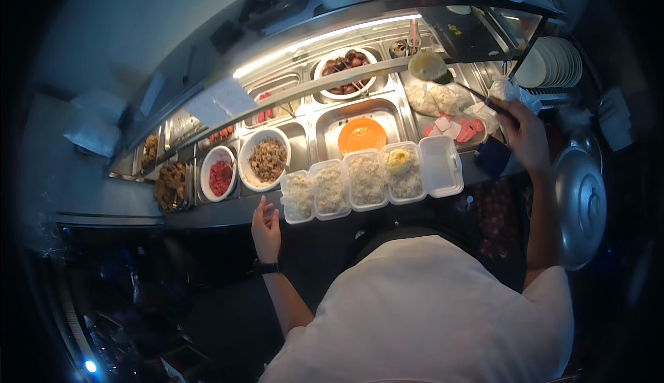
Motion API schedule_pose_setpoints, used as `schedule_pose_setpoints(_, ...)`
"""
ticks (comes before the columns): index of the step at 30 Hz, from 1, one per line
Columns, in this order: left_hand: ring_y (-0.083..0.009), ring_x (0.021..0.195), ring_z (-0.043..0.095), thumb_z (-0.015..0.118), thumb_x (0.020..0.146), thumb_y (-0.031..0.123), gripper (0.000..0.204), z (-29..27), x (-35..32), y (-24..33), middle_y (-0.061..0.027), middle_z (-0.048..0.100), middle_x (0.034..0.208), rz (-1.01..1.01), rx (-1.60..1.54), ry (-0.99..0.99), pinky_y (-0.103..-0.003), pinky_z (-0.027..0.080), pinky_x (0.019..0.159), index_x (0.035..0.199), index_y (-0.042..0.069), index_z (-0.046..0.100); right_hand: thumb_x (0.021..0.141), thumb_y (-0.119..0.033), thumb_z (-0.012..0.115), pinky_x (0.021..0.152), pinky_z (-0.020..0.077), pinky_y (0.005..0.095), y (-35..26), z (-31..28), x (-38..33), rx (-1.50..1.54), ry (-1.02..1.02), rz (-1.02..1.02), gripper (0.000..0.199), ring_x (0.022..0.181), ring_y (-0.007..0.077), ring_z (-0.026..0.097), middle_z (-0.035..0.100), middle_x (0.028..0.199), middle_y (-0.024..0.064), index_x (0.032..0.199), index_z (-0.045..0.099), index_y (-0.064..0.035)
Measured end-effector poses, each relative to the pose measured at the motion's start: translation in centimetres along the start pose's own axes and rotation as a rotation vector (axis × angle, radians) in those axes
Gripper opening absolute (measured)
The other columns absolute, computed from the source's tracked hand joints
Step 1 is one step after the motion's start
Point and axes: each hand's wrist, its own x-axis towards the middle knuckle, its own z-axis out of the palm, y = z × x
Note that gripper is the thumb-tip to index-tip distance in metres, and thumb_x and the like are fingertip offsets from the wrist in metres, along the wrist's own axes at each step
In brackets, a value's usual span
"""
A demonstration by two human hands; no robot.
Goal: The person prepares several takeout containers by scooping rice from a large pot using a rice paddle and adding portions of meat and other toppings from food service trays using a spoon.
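Note:
My right hand [524,134] is closed around the dark handle of a long serving spoon [474,92]. The spoon's far end meets a round container of yellowish food [427,66] at the back right of the counter; how deep it dips in is hard to see. My left hand [265,227] holds nothing, its fingers apart, just left of the leftmost white foam box [298,196]. Several such boxes filled with white rice stand in a row along the counter's front edge. On the rice in the rightmost box [403,170] lies a yellow topping. Its lid [440,166] is folded back to the right.
An orange plate [362,137] lies in a metal tray. White bowls hold brown chopped food [268,161], red food [221,177] and dark round pieces [349,65]. Pink and white packets [453,129] lie at right. A metal rail [325,82] crosses above. White plates [557,65] are stacked far right.

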Motion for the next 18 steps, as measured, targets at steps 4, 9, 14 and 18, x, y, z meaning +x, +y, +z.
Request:
schedule_pose_setpoints(4,-0.0138,0.08,0.063,0.062,0.089,0.006,0.048,-1.3,0.4,-3.1,-0.0131,0.064,0.11,-0.016,-0.07,-0.118,-0.027,0.052,0.072,0.136,0.006,0.049,0.084,0.0,0.062,0.08,0.0492,0.031,-4.9,5.4,-7.6,0.204,-0.114,0.115,0.029,0.093,0.0251,0.065,0.066,0.101,0.0134,0.112,0.066,-0.0051)
schedule_pose_setpoints(9,-0.0144,0.08,0.062,0.061,0.089,0.006,0.047,-3.5,0.9,-7.6,-0.0134,0.064,0.11,-0.011,-0.09,-0.198,-0.027,0.052,0.072,0.135,0.004,0.049,0.083,-0.002,0.063,0.078,0.0504,0.0318,-6.6,15.5,-13.9,0.296,-0.259,0.292,0.03,0.089,0.0257,0.066,0.067,0.101,0.0134,0.112,0.067,-0.0094)
schedule_pose_setpoints(14,-0.0188,0.079,0.064,0.06,0.088,0.004,0.047,-3.9,2.8,-10.9,-0.0133,0.063,0.106,0.045,-0.059,-0.273,-0.03,0.053,0.071,0.134,0.005,0.049,0.082,-0.012,0.063,0.075,0.0508,0.0391,-10.4,18.3,-13.4,-0.106,-0.329,0.2,0.024,0.085,0.0307,0.064,0.065,0.092,0.0107,0.105,0.069,-0.0137)
schedule_pose_setpoints(18,-0.0192,0.079,0.063,0.06,0.088,0.003,0.045,-0.9,2.9,-12.4,-0.0121,0.063,0.098,0.055,-0.159,-0.235,-0.032,0.052,0.07,0.132,0.004,0.051,0.082,-0.016,0.062,0.076,0.0502,0.0413,-14.2,11.9,-10.8,-0.421,-0.487,0.176,0.02,0.086,0.0315,0.064,0.065,0.091,0.0099,0.101,0.07,-0.0149)
